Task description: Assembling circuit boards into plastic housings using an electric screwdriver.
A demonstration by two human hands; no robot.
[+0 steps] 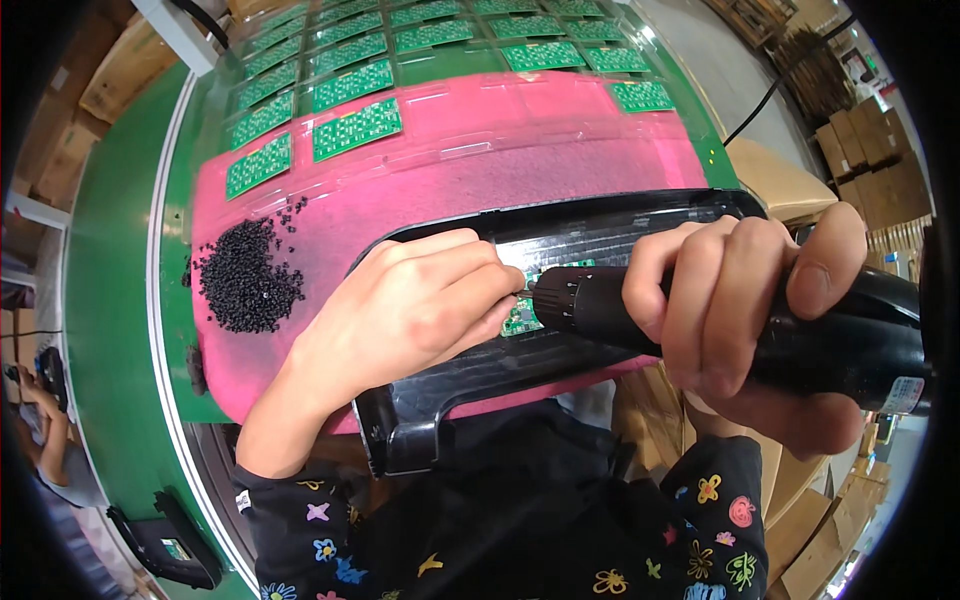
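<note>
Head view: right hand (pixel 728 290) wrapped around a black electric screwdriver (pixel 815 345); left hand (pixel 415 302) bunched at its tip, whether gripping anything unclear. Below, a green circuit board (pixel 521 322) lies inside a black housing (pixel 480 380) on a pink mat (pixel 325 235).

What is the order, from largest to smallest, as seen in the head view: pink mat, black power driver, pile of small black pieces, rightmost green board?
1. Pink mat
2. Black power driver, though its nearness to the camera enlarges it
3. Pile of small black pieces
4. Rightmost green board
</note>
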